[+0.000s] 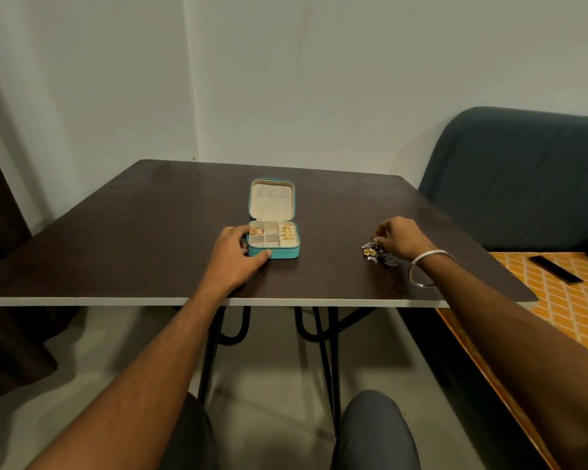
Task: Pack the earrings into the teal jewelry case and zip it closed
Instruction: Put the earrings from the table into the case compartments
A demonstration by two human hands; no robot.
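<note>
Left hand point(239, 250) grips the left side of the open teal jewelry case point(274, 253), thumb on its front wall. Right hand point(400, 237) has fingers curled down on a loose pile of earrings point(377, 252) on the dark counter point(150, 232); actual pinch cannot be told. Case sits mid-counter, lid upright, gold earrings point(286, 232) in its compartments.

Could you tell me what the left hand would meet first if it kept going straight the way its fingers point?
Probably the teal jewelry case: the left hand already touches its near left corner, thumb on the front wall, fingers by the gold earrings inside.
</note>
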